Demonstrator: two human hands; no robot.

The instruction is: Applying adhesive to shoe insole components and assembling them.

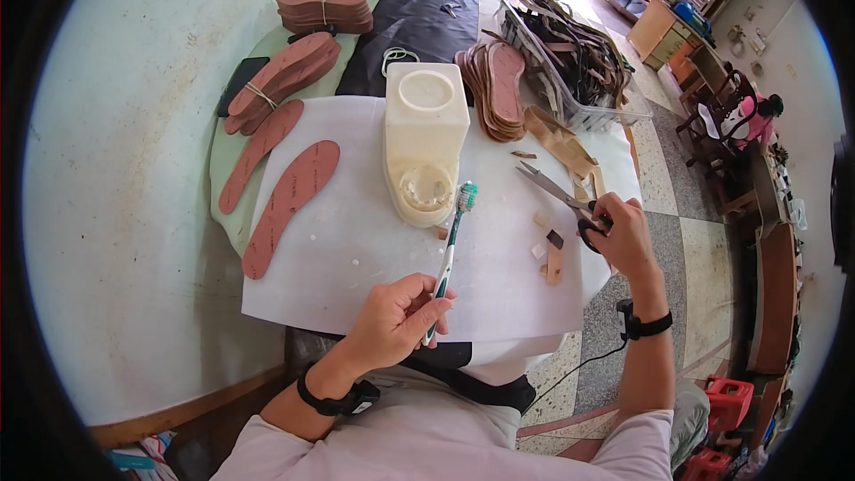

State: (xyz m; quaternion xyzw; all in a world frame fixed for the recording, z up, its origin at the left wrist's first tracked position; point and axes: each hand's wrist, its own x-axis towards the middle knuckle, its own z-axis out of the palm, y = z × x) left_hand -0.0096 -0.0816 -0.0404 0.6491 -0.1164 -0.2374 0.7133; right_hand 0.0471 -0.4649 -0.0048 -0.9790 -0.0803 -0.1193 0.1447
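My left hand point(387, 322) is closed round the handle of a green-and-white toothbrush point(451, 238), its bristle head pointing away from me. Just beyond the brush head stands a cream plastic container point(425, 125) with a low round cup at its near end; whitish residue coats the cup. At the right, my right hand point(631, 236) has its fingers closed on the black handles of a pair of scissors point(554, 187). The scissors' blades are parted and point to the far left over the table. A reddish-brown insole point(292, 205) lies flat left of the container.
White sheeting point(374, 289) covers the near table. Tied insole bundles point(325, 11) lie at the far left, and loose insoles point(497, 89) beside a clear bin point(614, 114) of dark strips. Tan strips point(565, 141) and small scraps point(554, 263) lie around the scissors.
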